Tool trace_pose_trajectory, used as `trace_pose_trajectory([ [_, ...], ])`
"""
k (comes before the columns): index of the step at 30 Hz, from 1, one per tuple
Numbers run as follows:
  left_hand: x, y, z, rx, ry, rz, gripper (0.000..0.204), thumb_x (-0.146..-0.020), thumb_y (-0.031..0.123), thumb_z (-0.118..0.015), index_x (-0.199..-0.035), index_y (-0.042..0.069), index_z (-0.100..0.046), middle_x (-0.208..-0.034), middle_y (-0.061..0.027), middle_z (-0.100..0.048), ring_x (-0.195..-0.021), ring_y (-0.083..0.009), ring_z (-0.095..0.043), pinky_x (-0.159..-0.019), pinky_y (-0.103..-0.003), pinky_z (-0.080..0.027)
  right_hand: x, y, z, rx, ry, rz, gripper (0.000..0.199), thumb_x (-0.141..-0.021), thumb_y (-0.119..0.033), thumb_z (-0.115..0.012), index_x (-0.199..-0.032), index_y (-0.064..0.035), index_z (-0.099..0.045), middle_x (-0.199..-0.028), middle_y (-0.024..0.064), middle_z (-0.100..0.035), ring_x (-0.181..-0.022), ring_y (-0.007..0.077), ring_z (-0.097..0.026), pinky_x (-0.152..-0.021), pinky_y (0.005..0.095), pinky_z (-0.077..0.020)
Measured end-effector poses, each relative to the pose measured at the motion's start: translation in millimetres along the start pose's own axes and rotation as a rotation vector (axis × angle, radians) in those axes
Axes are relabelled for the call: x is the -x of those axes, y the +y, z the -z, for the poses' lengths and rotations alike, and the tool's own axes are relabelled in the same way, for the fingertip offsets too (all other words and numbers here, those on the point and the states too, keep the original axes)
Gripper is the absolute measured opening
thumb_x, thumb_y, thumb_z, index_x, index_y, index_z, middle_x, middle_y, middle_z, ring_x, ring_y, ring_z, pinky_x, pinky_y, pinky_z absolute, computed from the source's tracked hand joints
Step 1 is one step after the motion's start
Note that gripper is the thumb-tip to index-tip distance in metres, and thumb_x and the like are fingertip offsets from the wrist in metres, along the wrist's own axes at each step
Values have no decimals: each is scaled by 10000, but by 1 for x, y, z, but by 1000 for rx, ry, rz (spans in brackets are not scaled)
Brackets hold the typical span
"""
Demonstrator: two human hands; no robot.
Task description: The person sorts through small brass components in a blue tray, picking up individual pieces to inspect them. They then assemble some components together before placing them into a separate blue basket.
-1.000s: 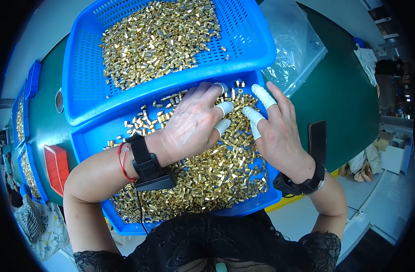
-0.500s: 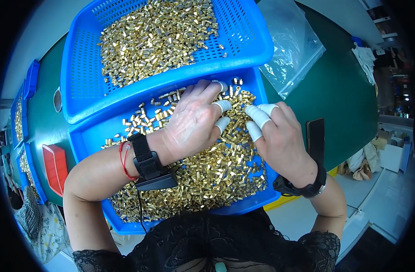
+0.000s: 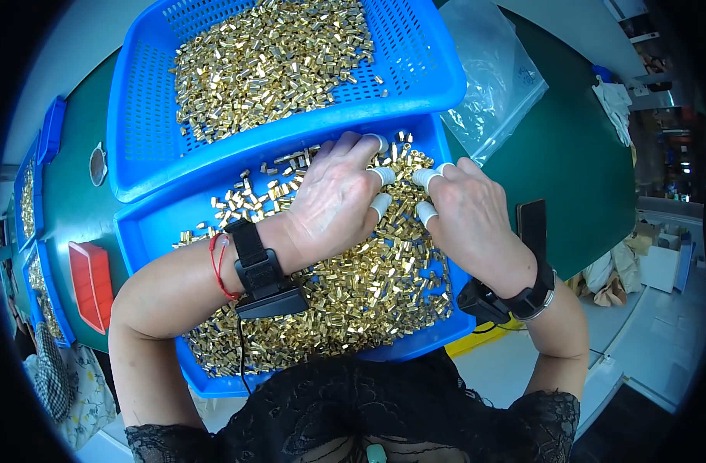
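Observation:
Many small brass hex-shaped fittings (image 3: 384, 285) cover most of a shallow blue tray (image 3: 156, 224) in front of me. My left hand (image 3: 333, 193) reaches over the tray's far part, palm down, its fingertips in white finger cots and spread among the fittings. Facing it from the right, my right hand (image 3: 476, 220) touches the same heap, with thumb and forefinger apart. Between the two hands lies a narrow strip of loose fittings. I see nothing clearly gripped in either hand. The undersides of the fingers are hidden.
A perforated blue basket (image 3: 141, 108) with more brass fittings rests over the tray's far edge. To its right lies a clear plastic bag (image 3: 495, 85), with a dark phone (image 3: 532, 224) nearer me. A red bin (image 3: 92, 285) and other blue trays (image 3: 52, 297) stand left.
My right hand has shifted slightly up and turned, its fingers now more bent. The left hand stays in nearly the same place over the fittings.

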State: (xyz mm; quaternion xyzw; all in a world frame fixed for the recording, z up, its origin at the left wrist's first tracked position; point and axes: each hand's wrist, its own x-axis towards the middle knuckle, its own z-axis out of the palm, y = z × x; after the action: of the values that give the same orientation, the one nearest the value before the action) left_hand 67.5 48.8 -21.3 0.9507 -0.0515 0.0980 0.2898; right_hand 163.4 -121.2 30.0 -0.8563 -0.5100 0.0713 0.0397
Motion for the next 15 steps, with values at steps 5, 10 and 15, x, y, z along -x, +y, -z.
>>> trace_pose_trajectory([
  [5, 0, 2, 0, -20, -19, 8, 176, -731, 107, -696, -884, 21, -707, -1153, -159, -544, -1104, -347, -485, -945, -456, -409, -3, 0, 0, 13, -14, -7, 129, -705, -76, -727, -768, -4, -642, -771, 110, -595, -803, 280, -581, -656, 415, -488],
  [10, -2, 3, 2, -31, -72, 27, 218, -744, 109, -699, -946, 31, -722, -1172, -150, -544, -1121, -351, -477, -971, -464, -399, -5, 1, -1, 32, -26, 24, 123, -693, -60, -718, -751, 1, -629, -765, 119, -602, -795, 289, -586, -665, 419, -490],
  [15, -1, 1, -3, 1, 52, -29, 129, -660, 88, -693, -761, 9, -701, -1109, -164, -550, -1076, -330, -498, -902, -439, -424, -6, 2, 2, 31, -35, 37, 110, -676, -36, -705, -746, 3, -630, -761, 126, -609, -794, 297, -591, -668, 425, -492],
])
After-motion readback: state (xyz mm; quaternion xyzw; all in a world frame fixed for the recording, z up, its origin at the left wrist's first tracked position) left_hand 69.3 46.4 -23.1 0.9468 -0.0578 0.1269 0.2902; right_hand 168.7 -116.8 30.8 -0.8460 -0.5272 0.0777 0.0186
